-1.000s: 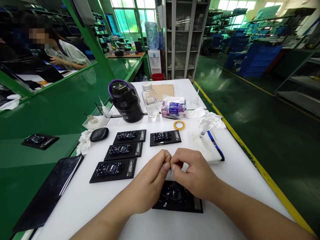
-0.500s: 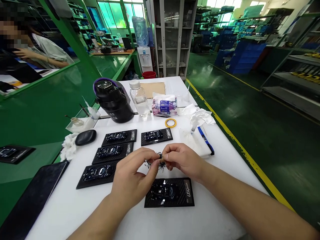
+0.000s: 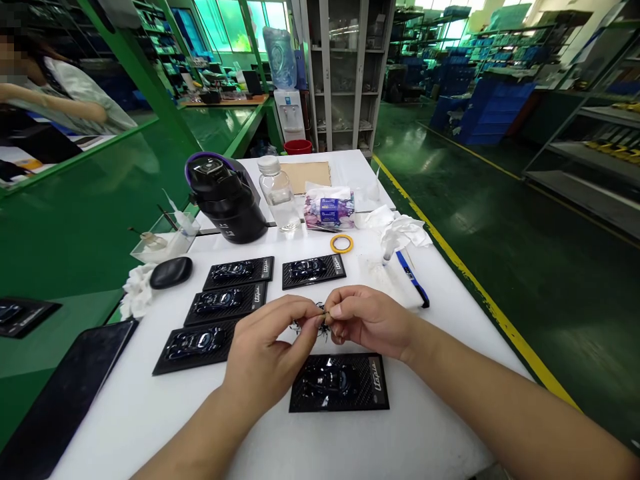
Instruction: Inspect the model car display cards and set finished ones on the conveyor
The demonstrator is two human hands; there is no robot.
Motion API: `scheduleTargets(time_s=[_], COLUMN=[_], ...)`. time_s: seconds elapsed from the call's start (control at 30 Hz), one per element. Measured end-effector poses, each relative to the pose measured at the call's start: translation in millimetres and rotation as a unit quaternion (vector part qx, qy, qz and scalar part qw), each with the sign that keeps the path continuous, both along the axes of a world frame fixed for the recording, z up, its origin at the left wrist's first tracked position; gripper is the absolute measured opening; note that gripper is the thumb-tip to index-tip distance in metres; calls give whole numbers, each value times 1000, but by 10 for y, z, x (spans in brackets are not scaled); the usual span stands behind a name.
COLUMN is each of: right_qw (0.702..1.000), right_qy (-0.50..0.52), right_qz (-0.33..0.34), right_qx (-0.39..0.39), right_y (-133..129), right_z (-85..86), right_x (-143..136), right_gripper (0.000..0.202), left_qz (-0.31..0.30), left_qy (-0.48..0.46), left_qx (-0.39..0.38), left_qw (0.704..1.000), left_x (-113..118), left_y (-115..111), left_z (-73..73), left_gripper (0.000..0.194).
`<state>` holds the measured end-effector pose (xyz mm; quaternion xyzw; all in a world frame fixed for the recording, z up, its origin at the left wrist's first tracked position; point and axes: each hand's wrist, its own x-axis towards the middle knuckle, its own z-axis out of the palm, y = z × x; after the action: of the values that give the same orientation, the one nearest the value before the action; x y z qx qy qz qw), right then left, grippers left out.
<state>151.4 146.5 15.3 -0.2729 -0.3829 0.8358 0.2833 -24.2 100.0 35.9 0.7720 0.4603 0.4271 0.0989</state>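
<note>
A white desk (image 3: pixel 410 440) fills most of the view, and a co-worker (image 3: pixel 83 100) sits beyond the green partition at the left, one forearm raised a little from half a second ago. On the desk's far left stands a black jug (image 3: pixel 230 207).

The left hand (image 3: pixel 270 343) and right hand (image 3: pixel 375 323) meet over the middle of the desk. A second ago they covered part of the nearest plate (image 3: pixel 367 393); now its lettered end is uncovered, and it lies flat just in front of them with a dark model car (image 3: pixel 330 380) on it. Over the last half second the hands have hardly shifted, so the work seems to have settled into a fine, steady hold, with the car left alone.

Three similar plates (image 3: pixel 247 301) lie in a column to the left, and a fourth plate (image 3: pixel 331 268) sits past the hands, near a yellow tape ring (image 3: pixel 341 251).

Just under the fingers is a tangle of dark strands (image 3: pixel 323 331); whether it rests on the desk or hangs is hard to tell. Smallest is a tiny piece (image 3: pixel 323 314), its shape too small to read: the fingers of both hands look pinched together on it, tip facing tip.
</note>
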Motion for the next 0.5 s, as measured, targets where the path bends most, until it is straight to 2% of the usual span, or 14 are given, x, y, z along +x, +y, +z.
scheduleTargets(time_s=[0.2, 0.3, 0.37, 0.5], right_qw=[999, 982, 943, 822], right_qy=[-14, -89, -180, -349], right_qz=[-3, -27, -27, 47], right_qx=[40, 164, 278, 447], right_y=[6, 1, -39, -286], right_z=[-10, 113, 263, 506], right_x=[26, 110, 187, 354], right_gripper=[15, 17, 18, 24], left_qz=[13, 42, 62, 87], left_qy=[4, 14, 20, 38], left_qx=[9, 40, 70, 121], left_qw=[1000, 998, 995, 988], left_x=[-10, -64, -125, -316], left_y=[-20, 3, 23, -37], left_z=[5, -2, 26, 238], left_gripper=[14, 12, 11, 10])
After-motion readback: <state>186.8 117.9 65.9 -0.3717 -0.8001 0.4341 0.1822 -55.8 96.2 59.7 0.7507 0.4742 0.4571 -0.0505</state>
